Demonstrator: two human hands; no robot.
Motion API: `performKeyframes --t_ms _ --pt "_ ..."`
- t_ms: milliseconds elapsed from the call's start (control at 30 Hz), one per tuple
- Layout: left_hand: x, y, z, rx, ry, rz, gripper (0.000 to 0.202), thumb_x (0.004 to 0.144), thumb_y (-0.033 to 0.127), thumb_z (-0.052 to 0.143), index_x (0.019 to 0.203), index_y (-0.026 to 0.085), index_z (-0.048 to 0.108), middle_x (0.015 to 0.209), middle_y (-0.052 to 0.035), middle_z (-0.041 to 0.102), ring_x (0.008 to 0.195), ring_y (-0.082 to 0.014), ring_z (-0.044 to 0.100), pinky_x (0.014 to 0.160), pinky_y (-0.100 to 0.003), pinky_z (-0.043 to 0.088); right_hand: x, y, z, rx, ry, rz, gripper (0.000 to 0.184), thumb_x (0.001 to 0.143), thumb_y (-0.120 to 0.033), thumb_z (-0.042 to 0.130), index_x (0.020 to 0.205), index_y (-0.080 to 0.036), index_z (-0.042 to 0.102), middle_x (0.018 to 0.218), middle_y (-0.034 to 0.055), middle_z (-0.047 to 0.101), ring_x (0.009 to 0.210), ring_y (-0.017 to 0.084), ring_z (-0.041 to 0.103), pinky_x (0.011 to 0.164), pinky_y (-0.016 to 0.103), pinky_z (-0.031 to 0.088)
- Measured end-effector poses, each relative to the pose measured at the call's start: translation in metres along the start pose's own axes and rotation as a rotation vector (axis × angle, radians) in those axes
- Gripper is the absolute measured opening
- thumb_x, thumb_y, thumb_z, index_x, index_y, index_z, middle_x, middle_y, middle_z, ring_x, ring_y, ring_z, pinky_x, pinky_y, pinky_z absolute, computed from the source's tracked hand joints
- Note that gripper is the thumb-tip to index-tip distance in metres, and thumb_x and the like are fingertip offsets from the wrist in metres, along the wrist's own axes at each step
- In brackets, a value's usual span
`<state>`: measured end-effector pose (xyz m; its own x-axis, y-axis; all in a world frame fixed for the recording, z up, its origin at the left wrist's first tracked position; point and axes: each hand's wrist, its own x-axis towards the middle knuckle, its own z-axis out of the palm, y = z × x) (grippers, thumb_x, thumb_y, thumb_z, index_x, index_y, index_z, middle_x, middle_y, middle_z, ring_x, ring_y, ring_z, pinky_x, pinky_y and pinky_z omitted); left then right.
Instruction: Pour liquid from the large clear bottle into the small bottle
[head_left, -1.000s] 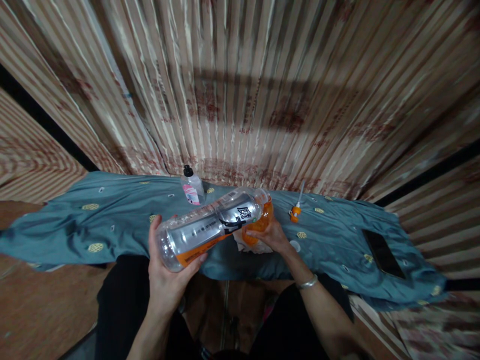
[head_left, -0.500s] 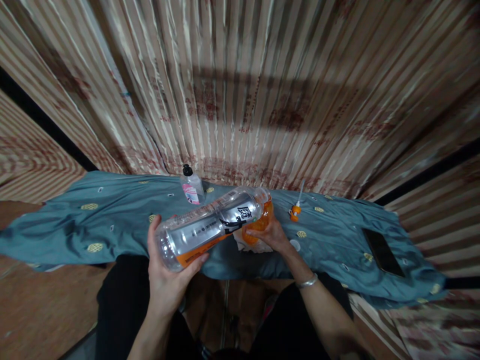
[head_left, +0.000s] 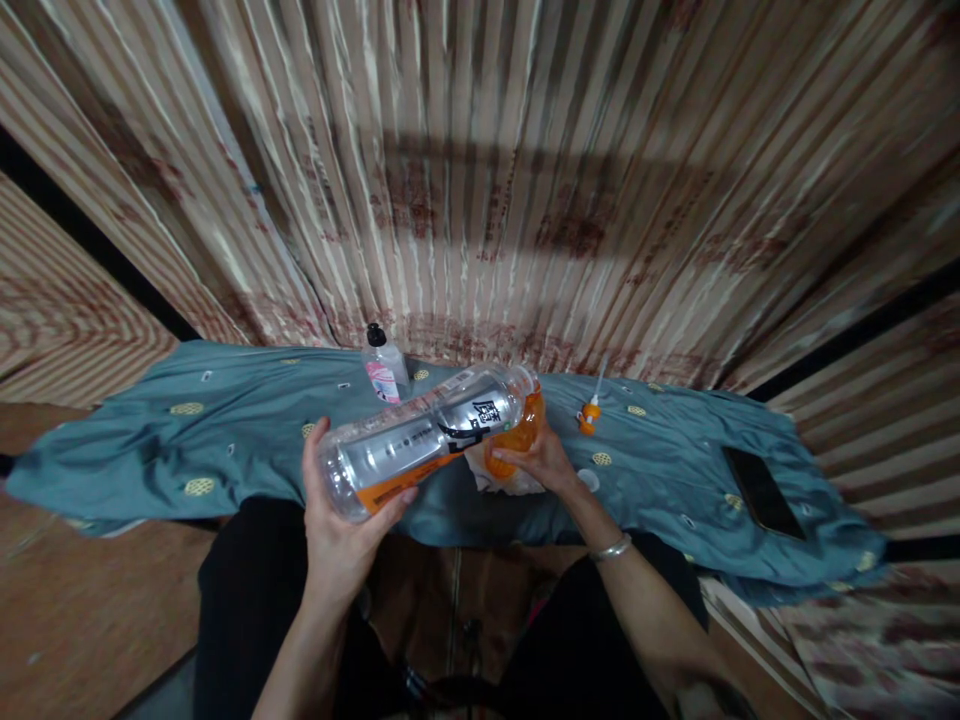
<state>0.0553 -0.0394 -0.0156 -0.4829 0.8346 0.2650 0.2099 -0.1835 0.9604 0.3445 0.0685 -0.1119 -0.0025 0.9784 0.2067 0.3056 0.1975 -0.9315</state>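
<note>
Our left hand (head_left: pixel 341 535) gripped the base of the clear plastic bottle (head_left: pixel 420 440), tilted over the middle of the cloth-covered surface (head_left: pixel 247 440), its neck toward the far right. Our right hand (head_left: pixel 547 460) clasped the orange bottle (head_left: pixel 516 440) beneath that neck, the pump head (head_left: pixel 589 415) lying farther right.

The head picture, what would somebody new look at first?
Probably the big clear bottle, tilted in the left hand, its neck by the orange bottle in the right hand. Next, maybe the bright orange pump top on the blue-green cloth, right of the hands. The striped curtain stands out too, filling the picture's upper part.
</note>
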Motion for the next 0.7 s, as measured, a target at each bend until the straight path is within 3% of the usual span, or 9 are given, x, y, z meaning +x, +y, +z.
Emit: performKeyframes --t_ms 400,567,700 --pt "0.009 -0.01 -0.001 -0.02 -0.015 0.033 0.129 0.048 0.061 0.107 0.159 0.024 0.052 0.15 -0.0141 0.061 0.137 -0.0366 0.068 0.117 -0.046 0.06 -0.001 -0.006 -0.001 -0.019 -0.002 0.018 0.112 0.059 -0.069 0.102 0.154 -0.027 0.06 0.137 0.0151 0.079 0.126 0.042 0.078 0.116 0.06 0.063" --pt "0.01 -0.014 -0.008 0.032 -0.092 0.016 0.129 0.051 0.053 0.109 0.161 0.024 0.05 0.149 -0.014 0.062 0.133 -0.035 0.07 0.112 -0.044 0.063 -0.002 -0.002 -0.002 -0.031 -0.002 0.025 0.114 0.06 -0.066 0.101 0.155 -0.021 0.057 0.133 0.0163 0.081 0.123 0.042 0.079 0.114 0.062 0.064" --pt "0.008 -0.013 -0.004 0.009 -0.041 0.019 0.126 0.052 0.058 0.107 0.16 0.024 0.051 0.15 -0.0138 0.061 0.134 -0.0347 0.069 0.115 -0.045 0.061 -0.002 0.0 -0.002 -0.037 0.022 0.003 0.11 0.059 -0.061 0.101 0.152 -0.023 0.058 0.138 0.0158 0.079 0.128 0.041 0.078 0.118 0.063 0.061"
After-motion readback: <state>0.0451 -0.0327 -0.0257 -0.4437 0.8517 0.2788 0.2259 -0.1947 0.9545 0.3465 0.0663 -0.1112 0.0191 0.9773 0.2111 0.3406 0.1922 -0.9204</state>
